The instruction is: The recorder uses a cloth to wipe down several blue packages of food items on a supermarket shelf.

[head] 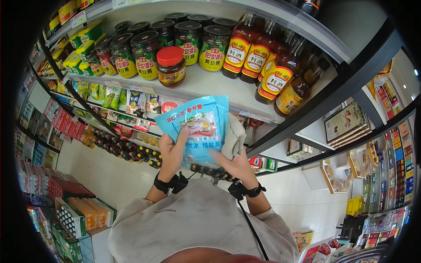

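A light-blue plastic food pouch (204, 131) with a food picture and printed writing is held up before the shelf. My left hand (171, 152) grips its left edge, thumb across the front. My right hand (239, 164) has a folded grey cloth (235, 135) in its grasp against the pouch's right side. The right thumb lies over the pouch's lower front and looks blurred. Behind the pouch, a red-lidded sauce jar (171, 67) stands at the shelf's front, beside several black-lidded jars of soybean paste (212, 49).
Several cooking wine bottles (275, 82) stand on the right of the white shelf (210, 80). A black shelf post (322, 95) slants past on the right. Lower down are bagged goods (135, 102) and dark bottles (115, 148). Stacked drink cartons (75, 213) stand at lower left.
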Demonstrator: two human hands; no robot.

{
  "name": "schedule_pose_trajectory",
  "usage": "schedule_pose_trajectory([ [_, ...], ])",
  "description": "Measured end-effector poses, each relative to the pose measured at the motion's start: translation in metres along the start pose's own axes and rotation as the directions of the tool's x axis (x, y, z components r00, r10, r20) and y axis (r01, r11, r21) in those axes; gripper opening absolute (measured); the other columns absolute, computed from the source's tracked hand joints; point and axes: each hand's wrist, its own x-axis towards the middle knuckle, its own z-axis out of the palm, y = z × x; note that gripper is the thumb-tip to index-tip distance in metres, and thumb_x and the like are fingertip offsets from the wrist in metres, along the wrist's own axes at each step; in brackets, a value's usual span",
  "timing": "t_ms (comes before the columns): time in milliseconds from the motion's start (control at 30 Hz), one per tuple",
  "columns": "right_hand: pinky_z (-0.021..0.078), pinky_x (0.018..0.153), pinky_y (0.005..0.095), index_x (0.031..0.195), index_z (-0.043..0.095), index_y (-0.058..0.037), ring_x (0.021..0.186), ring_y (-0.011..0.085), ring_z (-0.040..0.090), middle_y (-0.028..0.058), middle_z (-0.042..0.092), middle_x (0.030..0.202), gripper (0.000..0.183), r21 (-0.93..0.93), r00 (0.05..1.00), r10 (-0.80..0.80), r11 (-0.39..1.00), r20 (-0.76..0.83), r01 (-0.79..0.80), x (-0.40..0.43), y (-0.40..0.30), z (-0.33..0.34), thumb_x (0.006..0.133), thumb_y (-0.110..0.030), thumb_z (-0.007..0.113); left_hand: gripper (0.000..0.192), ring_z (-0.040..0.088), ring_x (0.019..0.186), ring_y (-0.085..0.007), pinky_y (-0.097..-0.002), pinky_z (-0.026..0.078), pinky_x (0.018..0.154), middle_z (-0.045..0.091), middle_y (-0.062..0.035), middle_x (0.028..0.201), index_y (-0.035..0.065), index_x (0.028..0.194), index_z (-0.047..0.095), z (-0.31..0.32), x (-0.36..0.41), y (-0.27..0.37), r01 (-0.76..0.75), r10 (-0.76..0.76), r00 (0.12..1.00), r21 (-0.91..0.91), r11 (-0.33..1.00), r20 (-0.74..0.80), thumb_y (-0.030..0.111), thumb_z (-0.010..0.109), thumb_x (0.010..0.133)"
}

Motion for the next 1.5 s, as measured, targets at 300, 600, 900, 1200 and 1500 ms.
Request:
schedule_pose_trajectory([
  [300, 0.0481, 0.085, 0.0270, 0.120, 0.057, 0.0048, 0.098, 0.0102, 0.059, 0.0079, 0.065, 0.113, 0.038, -0.027, 0.952, -0.113, 0.994, -0.283, 0.109, 0.003, -0.004, -0.013, 0.089, -0.010, 0.072, 0.038, 0.056, 0.111, -0.0163, -0.0318, 0.048, 0.091, 0.054, -0.0125, 0.129, -0.0009, 0.127, 0.047, 0.020, 0.016, -0.006, -0.399, 0.401, 0.915, 0.212, 0.892, 0.036, 0.006, 0.062, 0.093],
  [600, 0.0365, 0.108, 0.0449, 0.129, 0.051, 0.0016, 0.127, 0.0366, 0.049, 0.0237, 0.047, 0.139, 0.050, -0.271, 0.933, -0.359, 0.896, 0.027, 0.352, 0.005, 0.018, 0.011, 0.086, -0.016, 0.069, 0.083, 0.017, 0.147, -0.0311, -0.0428, 0.022, 0.117, 0.015, -0.0203, 0.158, -0.0064, 0.151, 0.014, 0.041, -0.005, -0.018, -0.331, 0.289, 0.863, 0.031, 0.943, 0.414, 0.042, 0.053, 0.096],
  [900, 0.0332, 0.111, 0.0472, 0.126, 0.055, 0.0067, 0.135, 0.0432, 0.041, 0.0274, 0.043, 0.145, 0.045, -0.315, 0.826, -0.438, 0.776, 0.355, 0.547, 0.007, -0.006, 0.004, 0.083, -0.005, 0.066, 0.065, 0.057, 0.113, -0.0219, -0.0367, 0.046, 0.101, 0.054, -0.0099, 0.130, 0.0059, 0.148, 0.034, 0.023, 0.012, -0.001, 0.219, -0.251, 0.967, -0.394, 0.893, -0.033, 0.054, 0.033, 0.104],
  [1200, 0.0289, 0.114, 0.0485, 0.128, 0.051, 0.0116, 0.137, 0.0409, 0.040, 0.0226, 0.041, 0.149, 0.050, -0.759, 0.790, -0.547, 0.378, 0.278, 0.529, 0.051, -0.031, 0.025, 0.088, -0.017, 0.060, 0.078, 0.037, 0.140, -0.0239, -0.0372, 0.024, 0.118, 0.036, -0.0096, 0.153, 0.0053, 0.153, 0.025, 0.032, -0.003, -0.002, 0.250, -0.170, 0.964, -0.473, 0.844, 0.207, 0.063, 0.021, 0.101],
  [1500, 0.0284, 0.114, 0.0446, 0.136, 0.053, -0.0027, 0.138, 0.0340, 0.041, 0.0184, 0.045, 0.147, 0.056, -0.734, 0.759, -0.501, 0.308, 0.417, 0.606, 0.008, -0.022, 0.039, 0.084, -0.021, 0.056, 0.073, 0.058, 0.119, -0.0245, -0.0409, 0.047, 0.103, 0.055, -0.0127, 0.135, 0.0082, 0.142, 0.044, 0.009, 0.007, 0.006, 0.549, -0.169, 0.835, -0.768, 0.329, 0.524, 0.065, 0.039, 0.096],
])
